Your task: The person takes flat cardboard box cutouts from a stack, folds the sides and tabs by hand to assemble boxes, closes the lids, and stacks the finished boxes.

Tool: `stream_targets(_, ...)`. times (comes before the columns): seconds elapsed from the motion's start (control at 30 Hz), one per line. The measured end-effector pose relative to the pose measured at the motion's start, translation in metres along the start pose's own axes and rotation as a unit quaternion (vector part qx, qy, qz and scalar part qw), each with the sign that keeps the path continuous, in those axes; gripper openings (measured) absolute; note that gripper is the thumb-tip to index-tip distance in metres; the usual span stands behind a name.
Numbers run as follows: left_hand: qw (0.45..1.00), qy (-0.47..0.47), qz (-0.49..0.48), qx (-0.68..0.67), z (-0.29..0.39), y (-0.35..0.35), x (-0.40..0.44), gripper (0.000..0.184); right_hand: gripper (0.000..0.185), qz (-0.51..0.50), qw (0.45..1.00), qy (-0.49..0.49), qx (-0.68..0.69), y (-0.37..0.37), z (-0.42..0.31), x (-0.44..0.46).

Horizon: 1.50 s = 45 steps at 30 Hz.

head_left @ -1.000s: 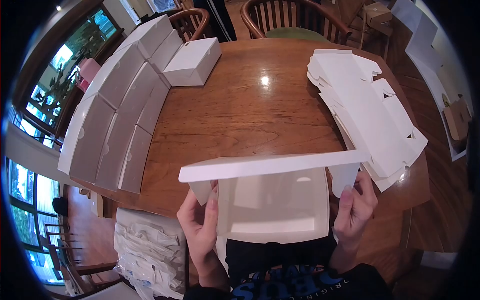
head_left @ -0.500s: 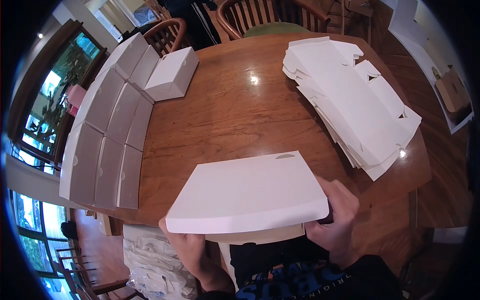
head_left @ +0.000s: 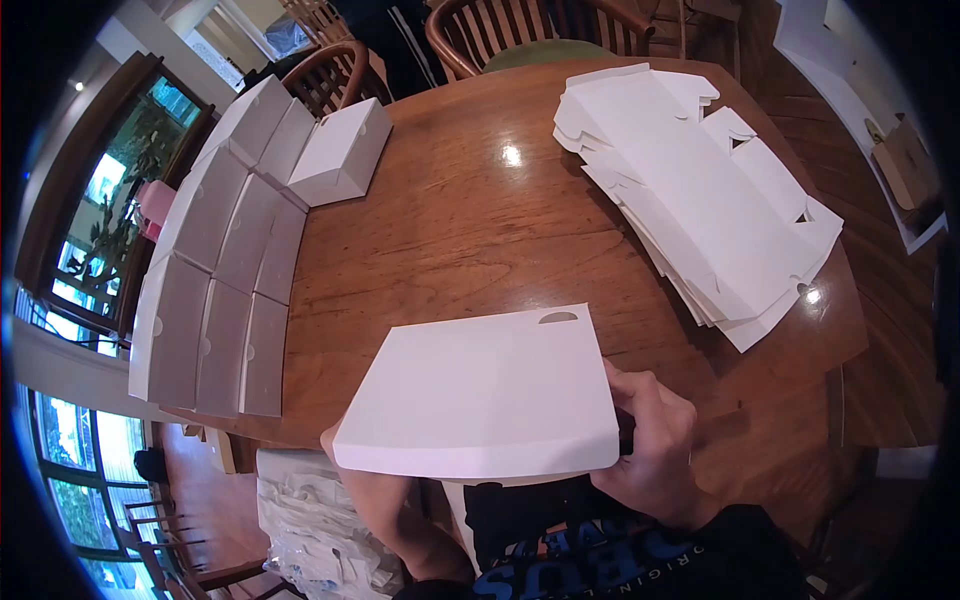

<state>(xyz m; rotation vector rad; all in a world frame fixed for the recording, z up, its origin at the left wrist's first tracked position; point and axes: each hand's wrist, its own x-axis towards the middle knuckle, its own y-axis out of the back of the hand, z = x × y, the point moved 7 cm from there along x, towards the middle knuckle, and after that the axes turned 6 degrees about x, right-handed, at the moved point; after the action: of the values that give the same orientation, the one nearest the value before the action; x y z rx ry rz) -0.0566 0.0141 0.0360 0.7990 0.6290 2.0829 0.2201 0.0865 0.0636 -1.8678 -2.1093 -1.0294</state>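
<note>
Warm wood fills the room, where chairs [head_left: 440,42] line the far edge of a glossy tabletop [head_left: 440,240] and a standing person's striped dark trousers [head_left: 400,60] show beyond. At the near side, a white box [head_left: 475,400] sits covered in the wearer's grasp: its lid [head_left: 470,365], raised like an awning over an open interior a second ago, now reaches across the top and down to the front edge. That swing takes the carton from open shell to something close to fully folded, by the look of it, though a thin strip of the body peeks out below the front, and whether the flap is tucked cannot be told. The right grip [head_left: 655,440] clasps the front right corner, thumb low and knuckles along the side; the left grip [head_left: 370,490] holds the opposite corner, its fingers mostly hidden by the cardboard. One half-moon notch [head_left: 558,319] marks the lid's far right corner. On the left, closed boxes [head_left: 235,230] stand packed side by side; on the right, flat blanks [head_left: 700,190] lie in a loose pile, well apart from the work. Below the tabletop's left edge rests a crinkled, plastic-wrapped bundle [head_left: 325,530].
</note>
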Motion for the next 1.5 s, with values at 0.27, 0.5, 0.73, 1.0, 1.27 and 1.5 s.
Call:
stream_targets(0.27, 0.99, -0.125, 0.007, -0.056, 0.063, -0.005, 0.025, 0.056, 0.043, -0.003, 0.999, 0.037, 0.008, 0.0, -0.005, -0.002)
stream_targets(0.5, 0.992, -0.107, -0.043, -0.058, 0.055, -0.007, 0.026, 0.045, 0.063, 0.007, 0.998, 0.064, 0.02, 0.004, 0.001, -0.001)
stream_targets(0.73, 0.992, -0.107, -0.037, -0.048, 0.047, -0.008, 0.024, 0.049, 0.054, -0.031, 0.998, 0.059, -0.006, 0.005, 0.007, -0.002)
stream_targets(1.0, 0.959, -0.21, -0.006, -0.188, 0.058, -0.003, 0.01, 0.088, 0.053, -0.02, 0.999, 0.041, 0.01, 0.008, 0.018, -0.001)
stream_targets(1.27, 0.946, -0.143, -0.068, -0.282, 0.032, -0.02, 0.005, 0.088, 0.055, -0.019, 0.997, 0.073, -0.019, 0.009, 0.009, 0.006)
stream_targets(1.5, 0.949, -0.118, -0.034, -0.292, 0.024, -0.037, 0.007, 0.065, 0.068, -0.079, 0.994, 0.072, -0.022, 0.007, 0.007, 0.006)
